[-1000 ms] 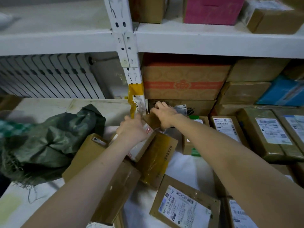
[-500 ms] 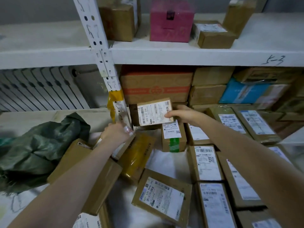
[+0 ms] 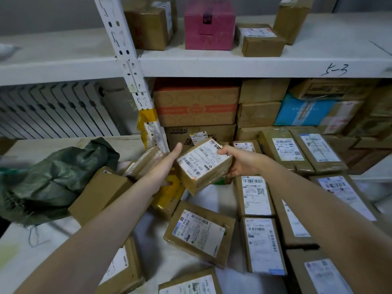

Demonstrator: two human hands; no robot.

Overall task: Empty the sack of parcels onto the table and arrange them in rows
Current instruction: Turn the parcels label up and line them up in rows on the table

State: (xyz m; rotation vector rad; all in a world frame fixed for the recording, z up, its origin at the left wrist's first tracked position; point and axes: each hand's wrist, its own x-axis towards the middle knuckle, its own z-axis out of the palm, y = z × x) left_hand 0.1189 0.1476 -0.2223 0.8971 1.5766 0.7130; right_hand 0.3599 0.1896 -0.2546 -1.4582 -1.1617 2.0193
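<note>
The work surface is a white table [image 3: 214, 196], which is the lower level of a white metal shelving unit. Its perforated upright post [image 3: 129, 66] is the landmark here. To the left of the post, behind the table, a white ribbed radiator [image 3: 53, 111] stands against the wall. To the right of the post, cardboard boxes are stacked at the back of the table, among them an orange-printed box [image 3: 196, 105] and a blue box [image 3: 305, 112]. On the upper shelf [image 3: 244, 64], right of the post, stand a pink box [image 3: 209, 25] and several brown boxes.

Just in front of the foot of the post, both hands hold one small parcel [image 3: 204, 164] in the air, tilted, with its white label facing up. The right hand [image 3: 240, 162] grips its right end, thumb on the label and fingers curled under. The left hand [image 3: 167, 164] lies flat against its left side, fingers straight and together.

The green sack [image 3: 57, 181] lies crumpled on the table, left of the post. Right of the post, parcels lie flat in rows [image 3: 257, 221], labels up; below the post, others lie loose and crooked [image 3: 199, 232].
</note>
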